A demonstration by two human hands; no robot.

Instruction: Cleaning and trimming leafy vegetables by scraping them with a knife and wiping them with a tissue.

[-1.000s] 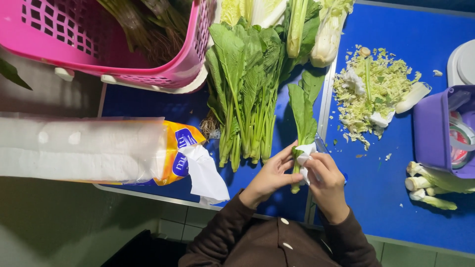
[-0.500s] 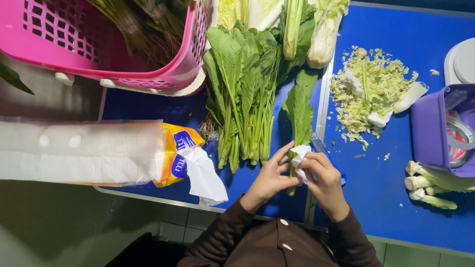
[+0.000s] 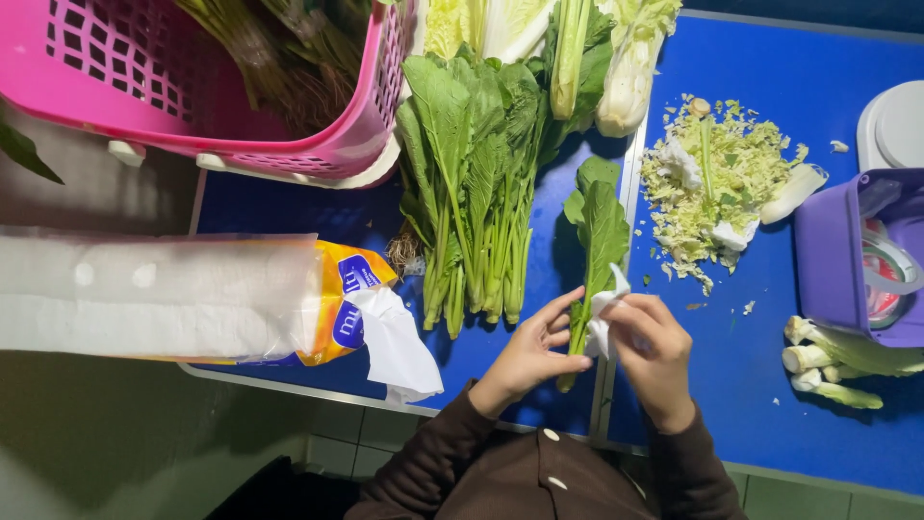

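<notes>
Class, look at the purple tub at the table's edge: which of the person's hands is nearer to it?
Right. The right hand is left of the purple tub, across bare blue table; the left hand lies farther left, beyond the leafy stalk.

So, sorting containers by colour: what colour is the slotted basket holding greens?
Bright pink basket, head view.
</notes>
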